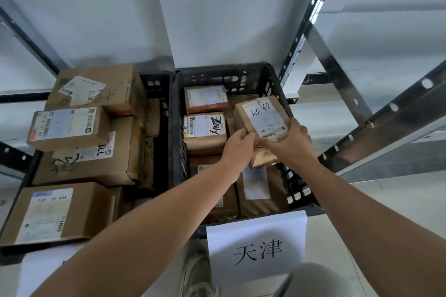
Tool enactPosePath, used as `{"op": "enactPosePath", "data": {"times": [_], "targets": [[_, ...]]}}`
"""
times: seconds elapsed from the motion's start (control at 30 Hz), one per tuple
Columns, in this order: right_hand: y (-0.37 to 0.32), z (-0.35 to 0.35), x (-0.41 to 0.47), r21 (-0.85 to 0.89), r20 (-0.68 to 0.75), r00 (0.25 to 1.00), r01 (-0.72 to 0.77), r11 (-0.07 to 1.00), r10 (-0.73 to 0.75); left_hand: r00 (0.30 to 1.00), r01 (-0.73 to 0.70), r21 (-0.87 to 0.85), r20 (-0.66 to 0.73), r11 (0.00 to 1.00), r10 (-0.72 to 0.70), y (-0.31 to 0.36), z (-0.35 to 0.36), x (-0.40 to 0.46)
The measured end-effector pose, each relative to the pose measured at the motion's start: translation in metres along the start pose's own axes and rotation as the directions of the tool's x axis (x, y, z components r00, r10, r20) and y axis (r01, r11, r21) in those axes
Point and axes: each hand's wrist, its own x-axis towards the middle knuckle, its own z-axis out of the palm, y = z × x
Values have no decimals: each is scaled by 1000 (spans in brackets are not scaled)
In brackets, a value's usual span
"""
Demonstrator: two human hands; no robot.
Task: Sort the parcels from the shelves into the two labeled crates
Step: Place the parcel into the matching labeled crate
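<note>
Two black crates stand side by side on the floor. The right crate [270,75] carries a white paper label [257,246] on its near wall and holds several brown parcels. Both my hands hold one small cardboard parcel [264,116] with a white shipping label, tilted over the crate's right side. My left hand [237,146] grips its near left corner. My right hand [293,142] grips its near right edge, and under that hand a second small brown parcel [264,158] shows. The left crate [156,84] is piled high with larger cardboard boxes [91,89].
Metal shelf uprights and braces [362,132] rise at the right, close to the right crate. More dark shelf bars [29,38] run at the left. A white wall stands behind. My shoe [195,275] is on the floor below the label.
</note>
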Motion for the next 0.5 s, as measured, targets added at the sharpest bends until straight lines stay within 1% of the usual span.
{"op": "enactPosePath", "data": {"times": [0.07,0.17,0.23,0.3,0.33,0.37,0.4,0.47,0.5], "targets": [[-4,1,-1,-99,56,998,-3,995,8,999,47,15,-22,999,-46,1,-8,1],[-10,4,-7,-272,140,990,19,962,20,991,132,94,13,987,-134,2,-22,1],[-12,7,-11,-321,181,983,26,947,34,985,160,139,46,977,-168,4,-29,-3],[-14,8,-15,-342,214,975,21,940,56,979,178,147,72,973,-190,2,-33,-1],[-14,8,-17,-354,232,970,20,935,67,976,193,164,69,967,-207,3,-36,-2],[-15,6,-18,-362,253,964,17,932,81,977,187,207,62,960,-203,4,-38,-1],[-15,4,-20,-361,274,957,15,932,90,986,149,284,31,947,-165,6,-43,0],[-14,2,-22,-341,325,941,22,940,96,997,66,457,-66,887,-40,10,-53,4],[-14,1,-23,-330,349,932,30,944,93,996,48,518,-88,854,-3,12,-57,4]]}}
